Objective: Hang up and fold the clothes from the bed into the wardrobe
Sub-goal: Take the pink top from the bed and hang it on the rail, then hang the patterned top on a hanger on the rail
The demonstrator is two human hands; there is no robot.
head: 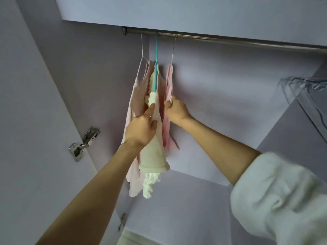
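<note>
No text, label, brand, number or sign can be read anywhere in the view.

Three garments hang close together from the steel wardrobe rail [230,40]. At the left, a pale pink soft top [135,121] hangs from a thin white wire hanger [142,53]. In the middle, a cream ruffled knit garment [155,156] hangs long on a turquoise plastic hanger [155,68], its bottom hem bunched. At the right, a brighter pink garment [168,106], possibly a skirt, hangs on another thin pale hanger [173,50].
</note>
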